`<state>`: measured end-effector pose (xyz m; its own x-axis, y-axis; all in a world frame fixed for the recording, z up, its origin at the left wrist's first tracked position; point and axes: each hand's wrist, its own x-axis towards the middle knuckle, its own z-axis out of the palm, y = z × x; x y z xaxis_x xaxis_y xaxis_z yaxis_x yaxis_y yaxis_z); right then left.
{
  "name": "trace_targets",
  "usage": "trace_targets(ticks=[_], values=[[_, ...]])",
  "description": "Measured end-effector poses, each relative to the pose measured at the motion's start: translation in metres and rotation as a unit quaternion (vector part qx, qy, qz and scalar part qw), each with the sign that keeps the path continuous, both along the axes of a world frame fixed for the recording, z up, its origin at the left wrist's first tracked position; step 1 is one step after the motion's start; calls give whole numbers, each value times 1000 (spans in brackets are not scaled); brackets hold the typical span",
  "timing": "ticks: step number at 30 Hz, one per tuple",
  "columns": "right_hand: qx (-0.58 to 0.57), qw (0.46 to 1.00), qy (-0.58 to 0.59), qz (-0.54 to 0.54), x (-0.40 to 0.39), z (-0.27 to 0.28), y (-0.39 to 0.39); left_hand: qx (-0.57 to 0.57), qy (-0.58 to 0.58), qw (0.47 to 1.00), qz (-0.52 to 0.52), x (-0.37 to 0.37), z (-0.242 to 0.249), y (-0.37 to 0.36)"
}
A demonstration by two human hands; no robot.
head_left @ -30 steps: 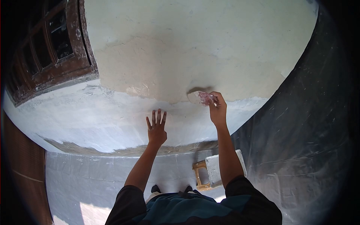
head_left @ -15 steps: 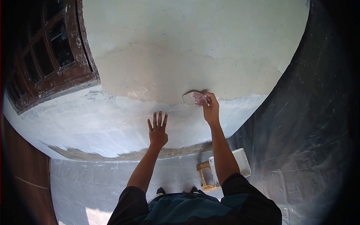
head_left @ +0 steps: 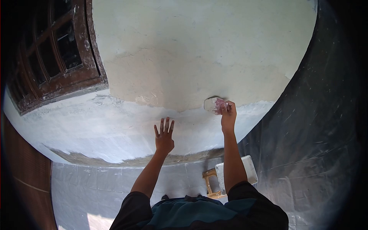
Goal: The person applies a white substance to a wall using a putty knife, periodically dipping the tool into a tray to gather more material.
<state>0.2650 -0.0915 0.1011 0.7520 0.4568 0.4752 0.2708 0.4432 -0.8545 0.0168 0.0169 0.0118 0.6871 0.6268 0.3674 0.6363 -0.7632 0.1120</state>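
Note:
My right hand (head_left: 229, 115) pinches a putty scraper (head_left: 213, 105), a flat piece smeared with reddish-pink and pale filler. The scraper lies against the wall (head_left: 184, 73), right at the ragged line where its beige-green upper part meets the white lower band. To the left and a little lower, my left hand (head_left: 165, 138) is open, fingers spread and pointing up over the white band. Nothing is in it. A damp, shiny patch (head_left: 147, 100) shows on the beige part up and left of that hand.
A brown wooden window frame (head_left: 82, 73) with dark panes is at upper left. Below my right forearm, a yellowish stool (head_left: 210, 184) stands beside a white tray (head_left: 250, 168). Dark plastic sheeting (head_left: 303, 153) hangs at the right; grey sheeting (head_left: 96, 180) covers the floor.
My right hand has moved to the right along the wall with the scraper, and slightly down. My left hand stays spread at nearly the same spot. The view has shifted a little.

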Motion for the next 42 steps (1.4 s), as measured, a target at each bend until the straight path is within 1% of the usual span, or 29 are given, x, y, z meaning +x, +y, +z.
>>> trace_targets(ticks=[1,3,6,7,9,10,11,13,16,17,19,20,21,23,25,26,27,29,31,33,35,38,42], values=[[7,999,32,-18,-9,13,-10,-3,4,1000,-2,1,0,2],[16,999,38,-13,-17,18,-12,-7,2,1000,-4,1,-1,4],[-32,998,-50,34,-28,13,10,-16,1,1000,-16,2,-2,3],[-31,998,-48,31,-24,9,14,-20,-1,1000,-18,2,-2,4],[7,1000,3,-10,-15,0,18,-20,0,1000,-24,2,-2,4],[31,998,49,-3,-15,2,10,-20,-3,999,-29,1,-2,5],[29,997,64,-16,-14,4,2,-17,-3,999,-31,0,-2,7],[51,996,72,-12,-19,5,-4,-19,9,999,-34,0,-5,9],[0,1000,7,24,-28,3,10,-12,-3,999,-42,3,-13,13],[1,1000,10,20,-24,2,13,-11,0,999,-45,2,-12,13],[64,996,60,-29,-15,-3,15,-1,24,998,-51,1,-10,12],[87,993,81,-27,-11,-5,7,0,25,998,-53,0,-11,14],[83,992,81,-47,-9,-8,0,17,28,998,-55,-1,-13,16],[75,993,83,-49,-22,-1,-6,32,31,997,-59,-1,-17,20],[57,997,48,-1,-36,-5,6,67,38,995,-61,-2,-21,23],[16,999,28,15,-47,-1,11,67,39,995,-64,-2,-21,22],[31,999,23,31,-52,-3,21,51,39,996,-68,-2,-19,22],[22,998,53,-4,-46,-8,31,39,39,996,-74,-2,-15,24],[78,991,104,-36,-31,-14,25,38,38,996,-77,-5,-15,23],[99,986,119,-57,-25,-14,9,44,40,995,-79,-7,-18,24],[107,985,128,-44,-36,-8,3,48,41,995,-81,-6,-17,26],[52,996,69,22,-60,-8,21,47,39,994,-87,-7,-17,24],[28,998,49,12,-64,-14,44,29,44,995,-90,-9,-13,25]])
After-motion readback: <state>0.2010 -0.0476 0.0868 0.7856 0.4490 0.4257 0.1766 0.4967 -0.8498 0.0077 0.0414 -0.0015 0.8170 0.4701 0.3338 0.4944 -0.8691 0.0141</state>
